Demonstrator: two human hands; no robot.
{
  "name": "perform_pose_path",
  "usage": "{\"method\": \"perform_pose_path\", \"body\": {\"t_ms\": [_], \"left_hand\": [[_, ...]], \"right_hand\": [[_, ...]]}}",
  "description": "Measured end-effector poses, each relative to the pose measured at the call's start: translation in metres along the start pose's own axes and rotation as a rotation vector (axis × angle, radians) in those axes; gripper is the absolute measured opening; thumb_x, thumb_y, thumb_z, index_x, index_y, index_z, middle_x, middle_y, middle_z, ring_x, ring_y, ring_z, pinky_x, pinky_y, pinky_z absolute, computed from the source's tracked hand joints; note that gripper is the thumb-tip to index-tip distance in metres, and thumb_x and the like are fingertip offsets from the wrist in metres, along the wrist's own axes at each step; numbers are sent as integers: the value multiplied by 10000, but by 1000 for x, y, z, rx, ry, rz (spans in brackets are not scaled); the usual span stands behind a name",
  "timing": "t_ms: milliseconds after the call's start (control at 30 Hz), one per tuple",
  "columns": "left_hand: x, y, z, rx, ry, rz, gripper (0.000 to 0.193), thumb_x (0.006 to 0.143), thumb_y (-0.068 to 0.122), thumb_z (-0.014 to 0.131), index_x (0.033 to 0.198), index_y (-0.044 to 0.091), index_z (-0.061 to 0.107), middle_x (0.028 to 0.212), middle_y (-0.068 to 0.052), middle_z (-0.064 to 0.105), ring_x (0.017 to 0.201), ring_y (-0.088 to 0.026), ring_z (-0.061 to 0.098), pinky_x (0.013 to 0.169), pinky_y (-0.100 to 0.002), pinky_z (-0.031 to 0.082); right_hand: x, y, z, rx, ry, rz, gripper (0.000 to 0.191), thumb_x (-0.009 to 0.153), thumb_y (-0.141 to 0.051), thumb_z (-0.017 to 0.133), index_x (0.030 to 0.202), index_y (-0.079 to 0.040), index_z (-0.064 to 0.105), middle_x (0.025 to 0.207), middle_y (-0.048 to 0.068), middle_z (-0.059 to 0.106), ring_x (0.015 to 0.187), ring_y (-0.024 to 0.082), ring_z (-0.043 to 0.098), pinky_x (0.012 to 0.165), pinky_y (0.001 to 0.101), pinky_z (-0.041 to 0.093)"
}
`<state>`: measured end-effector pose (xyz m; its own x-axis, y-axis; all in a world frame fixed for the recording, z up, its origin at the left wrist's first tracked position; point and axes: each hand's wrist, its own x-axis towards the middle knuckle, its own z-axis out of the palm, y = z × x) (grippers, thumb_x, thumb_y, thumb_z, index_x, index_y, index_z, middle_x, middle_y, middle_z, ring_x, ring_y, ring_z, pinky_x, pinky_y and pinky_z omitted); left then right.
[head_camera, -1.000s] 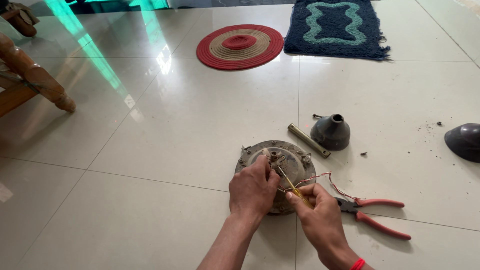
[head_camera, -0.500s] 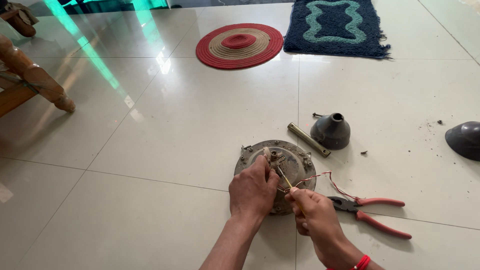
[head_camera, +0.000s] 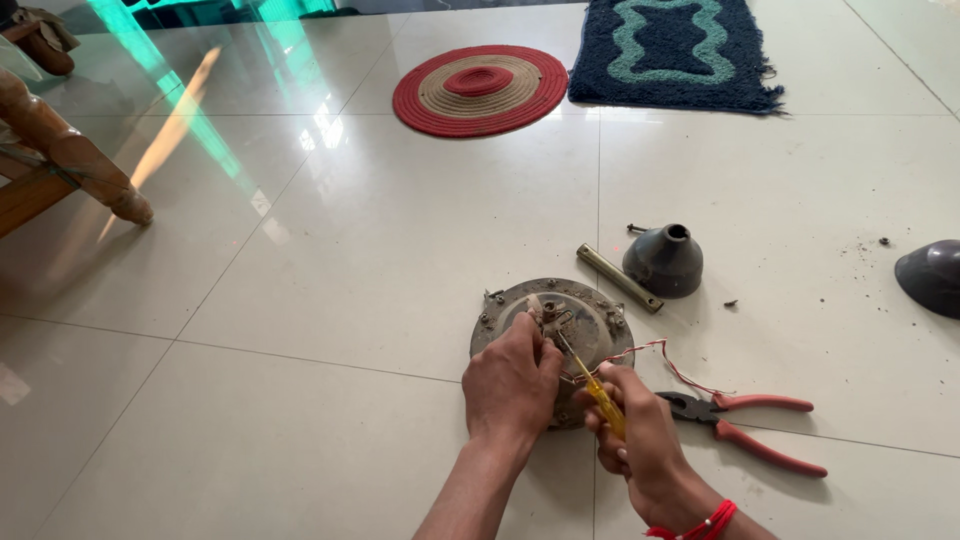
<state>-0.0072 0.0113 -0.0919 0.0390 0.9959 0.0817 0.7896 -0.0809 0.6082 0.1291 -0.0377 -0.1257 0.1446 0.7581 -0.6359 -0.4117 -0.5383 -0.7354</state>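
a round metal motor (head_camera: 575, 318) lying on the tiled floor (head_camera: 300, 300) is steadied by the clenched left hand (head_camera: 510, 385), while a yellow screwdriver (head_camera: 598, 393) is gripped in the right hand (head_camera: 640, 440); a central fastening appears to be being worked, so firm, square pressure is called for next.

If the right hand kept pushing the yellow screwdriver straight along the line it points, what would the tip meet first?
The right hand aims the yellow screwdriver up and left, toward the hub of the round metal motor housing. The tip probably meets the fittings there, just beside the left hand fingertips; exact contact is unclear.
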Motion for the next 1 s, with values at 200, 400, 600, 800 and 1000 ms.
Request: {"method": "perform_pose_path", "body": {"t_ms": [200,400,600,800,1000], "left_hand": [[1,0,-1,4,3,8,212,954,288,632,871,103,571,814,-102,718,800,-328,728,731,-496,569],[2,1,-1,-21,14,3,207,941,283,640,869,104,565,834,-99,723,818,-328,727,741,-495,566],[0,1,-1,-2,-2,-12,210,947,284,641,888,103,552,836,-105,720,825,-331,725,736,-498,562],[0,-1,3,-88,29,-45,183,936,266,635,873,109,566,808,-97,724,791,-318,739,714,-487,573],[-3,-2,11,-315,140,-119,229,883,237,686,750,77,592,763,-80,744,700,-253,755,655,-432,596]], "right_hand": [[4,9,-4,12,-41,-181,353,966,-303,616,925,36,703,638,9,506,411,69,307,404,272,241],[8,16,-5,-7,23,-333,206,868,-156,752,969,5,674,669,-10,558,438,52,322,404,268,231],[7,5,-9,59,-52,-152,346,939,-339,655,919,1,597,622,4,475,390,89,283,383,295,224],[4,3,-7,64,-58,-65,352,910,-322,604,934,24,663,594,15,463,379,89,265,392,283,232],[9,12,-8,108,-43,-97,263,925,-276,617,958,-16,640,601,-9,447,402,78,283,404,277,249]]}}
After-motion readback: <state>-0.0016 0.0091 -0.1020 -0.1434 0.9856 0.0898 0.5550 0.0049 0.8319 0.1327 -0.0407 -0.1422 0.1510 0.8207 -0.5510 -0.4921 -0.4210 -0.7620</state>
